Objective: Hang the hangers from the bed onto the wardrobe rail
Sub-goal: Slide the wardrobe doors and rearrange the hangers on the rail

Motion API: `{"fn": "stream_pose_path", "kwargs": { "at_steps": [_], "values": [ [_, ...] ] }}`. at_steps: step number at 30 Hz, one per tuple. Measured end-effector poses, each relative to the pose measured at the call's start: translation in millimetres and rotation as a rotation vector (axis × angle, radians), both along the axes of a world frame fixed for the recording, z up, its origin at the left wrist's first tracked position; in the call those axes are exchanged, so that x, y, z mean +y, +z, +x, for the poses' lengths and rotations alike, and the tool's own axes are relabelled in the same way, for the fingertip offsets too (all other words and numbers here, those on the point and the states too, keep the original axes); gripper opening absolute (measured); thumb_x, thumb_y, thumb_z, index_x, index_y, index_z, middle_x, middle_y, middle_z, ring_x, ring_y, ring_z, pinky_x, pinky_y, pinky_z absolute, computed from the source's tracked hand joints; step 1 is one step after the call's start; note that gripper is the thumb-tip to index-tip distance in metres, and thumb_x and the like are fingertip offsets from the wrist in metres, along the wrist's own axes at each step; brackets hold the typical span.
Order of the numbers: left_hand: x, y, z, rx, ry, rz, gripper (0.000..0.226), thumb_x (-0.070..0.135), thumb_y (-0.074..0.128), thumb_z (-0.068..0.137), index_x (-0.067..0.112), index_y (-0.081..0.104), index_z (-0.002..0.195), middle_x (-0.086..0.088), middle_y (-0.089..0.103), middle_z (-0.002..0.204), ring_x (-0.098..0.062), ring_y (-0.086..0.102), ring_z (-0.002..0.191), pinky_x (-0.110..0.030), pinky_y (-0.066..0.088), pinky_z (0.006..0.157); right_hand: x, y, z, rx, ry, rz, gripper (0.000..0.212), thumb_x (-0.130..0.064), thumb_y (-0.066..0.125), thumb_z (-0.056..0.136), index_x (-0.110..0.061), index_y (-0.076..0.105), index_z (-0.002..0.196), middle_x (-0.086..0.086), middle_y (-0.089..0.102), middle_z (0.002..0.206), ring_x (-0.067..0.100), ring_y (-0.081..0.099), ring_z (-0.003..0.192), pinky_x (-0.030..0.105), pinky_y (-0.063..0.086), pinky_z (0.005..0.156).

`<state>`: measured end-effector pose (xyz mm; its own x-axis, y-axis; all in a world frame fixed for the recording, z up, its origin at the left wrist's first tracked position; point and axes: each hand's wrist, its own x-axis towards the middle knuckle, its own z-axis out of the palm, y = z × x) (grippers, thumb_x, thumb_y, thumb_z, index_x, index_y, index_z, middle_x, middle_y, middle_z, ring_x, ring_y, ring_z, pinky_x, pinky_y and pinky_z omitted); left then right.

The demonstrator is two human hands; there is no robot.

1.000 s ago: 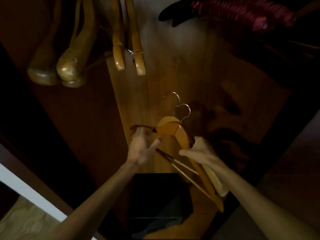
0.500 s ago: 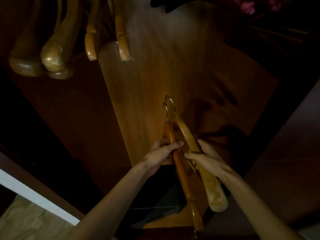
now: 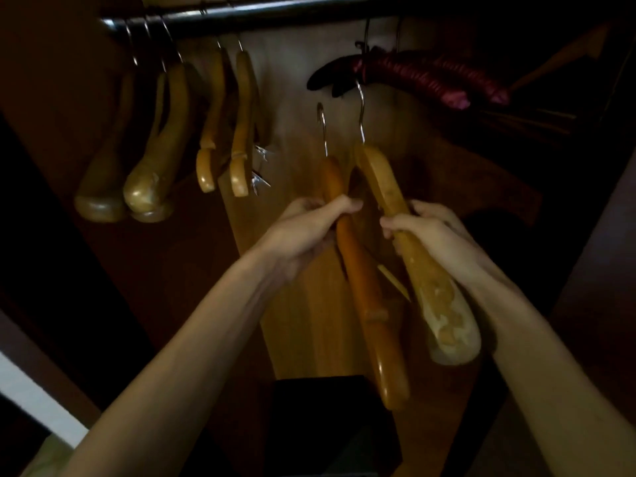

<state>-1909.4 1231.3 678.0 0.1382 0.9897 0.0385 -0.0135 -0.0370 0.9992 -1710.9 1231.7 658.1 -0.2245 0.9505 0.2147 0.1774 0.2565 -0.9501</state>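
Rail (image 3: pixel 275 12) ends cut off; right wardrobe side dark.

Two wooden hangers are held up below the metal rail (image 3: pixel 275 10), hooks pointing up and not yet on it. The slim orange hanger (image 3: pixel 361 280) is just beside the broader pale hanger (image 3: pixel 423 270) with a worn, chipped end.

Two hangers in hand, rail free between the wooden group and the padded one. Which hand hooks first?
Probably right. The right hand grips the pale hanger, whose hook sits higher and nearer the rail than the hook of the left hand's orange hanger.
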Motion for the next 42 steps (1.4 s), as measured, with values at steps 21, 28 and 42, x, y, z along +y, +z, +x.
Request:
{"fn": "stream_pose_path", "kwargs": {
  "at_steps": [21, 28, 42],
  "values": [
    [126, 147, -55, 0.072, 0.055, 0.143, 0.038, 0.017, 0.077, 0.084, 0.014, 0.057, 0.116, 0.003, 0.051, 0.073, -0.004, 0.042, 0.049, -0.016, 0.034, 0.052, 102, 133, -62, 0.077, -0.071, 0.218, 0.018, -0.030, 0.070, 0.085, -0.013, 0.073, 0.086, -0.003, 0.067, 0.070, 0.011, 0.063, 0.064, 0.029, 0.050, 0.067],
    [147, 143, -58, 0.114, 0.027, 0.061, 0.016, 0.017, 0.065, 0.093, 0.021, 0.055, 0.081, 0.007, 0.048, 0.067, -0.003, 0.036, 0.052, -0.017, 0.029, 0.052, 126, 132, -74, 0.042, -0.095, 0.195, 0.029, -0.032, 0.070, 0.081, -0.007, 0.075, 0.095, 0.000, 0.068, 0.076, 0.016, 0.064, 0.074, 0.039, 0.053, 0.078],
    [146, 124, -53, 0.168, 0.102, 0.066, 0.017, 0.028, 0.067, 0.093, 0.021, 0.058, 0.080, 0.006, 0.046, 0.062, -0.004, 0.036, 0.049, -0.016, 0.031, 0.051, 119, 91, -74, 0.087, -0.184, 0.075, 0.017, -0.027, 0.068, 0.087, -0.013, 0.072, 0.096, -0.006, 0.069, 0.076, 0.012, 0.065, 0.075, 0.027, 0.046, 0.064]
  ]
}}
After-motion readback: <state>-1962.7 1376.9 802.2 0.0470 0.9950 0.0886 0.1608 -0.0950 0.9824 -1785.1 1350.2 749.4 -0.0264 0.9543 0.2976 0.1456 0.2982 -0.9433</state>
